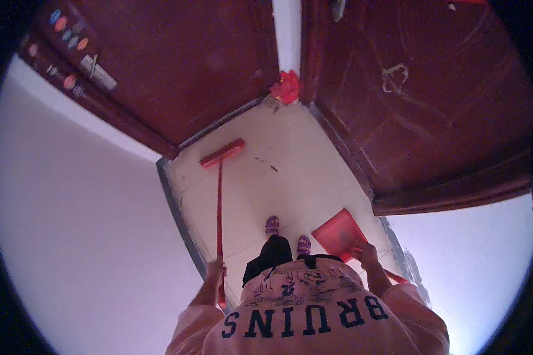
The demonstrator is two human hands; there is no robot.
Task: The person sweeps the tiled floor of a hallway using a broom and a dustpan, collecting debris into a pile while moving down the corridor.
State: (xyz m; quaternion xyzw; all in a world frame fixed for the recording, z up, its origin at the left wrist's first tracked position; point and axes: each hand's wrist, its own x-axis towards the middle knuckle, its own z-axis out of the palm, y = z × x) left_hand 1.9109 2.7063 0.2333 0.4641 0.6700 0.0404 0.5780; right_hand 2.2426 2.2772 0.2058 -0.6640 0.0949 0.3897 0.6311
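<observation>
My left hand point(215, 271) is closed round the upper part of the red handle of a broom point(220, 199). The broom's red head point(222, 153) lies at the far left of the pale tiled floor, close to a dark red door. At the right, my right hand point(365, 254) grips a red dustpan point(340, 233) near the base of its pan; its handle runs back beside my forearm. A small dark strip point(273, 168) lies on the tiles to the right of the broom head, with a thin dark mark beside it.
Dark red doors stand ahead at left point(182, 57) and right point(426, 102), the left one bearing round stickers. Red artificial-looking flowers point(287, 87) sit in the corner between them. Pale walls with a dark skirting point(177, 217) flank the floor. My feet wear purple sandals point(272, 225).
</observation>
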